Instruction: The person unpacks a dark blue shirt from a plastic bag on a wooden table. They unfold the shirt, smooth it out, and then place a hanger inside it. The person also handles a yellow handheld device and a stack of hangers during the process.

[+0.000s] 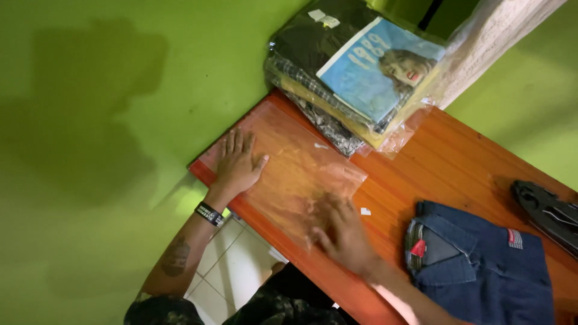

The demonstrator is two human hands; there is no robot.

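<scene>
A clear plastic bag (295, 165) lies flat on the orange wooden table (445, 162). My left hand (238, 165) presses flat on the bag's left end, fingers spread, near the table's edge. My right hand (343, 232) rests on the bag's near right corner; it is blurred, fingers apart, holding nothing. A black wristband sits on my left wrist.
A stack of bagged folded clothes (349, 72) stands at the table's far end against the green wall. A folded blue denim shirt (481, 265) lies to the right of my right hand. A black tool (545, 213) lies at the right edge. White floor tiles (232, 271) show below.
</scene>
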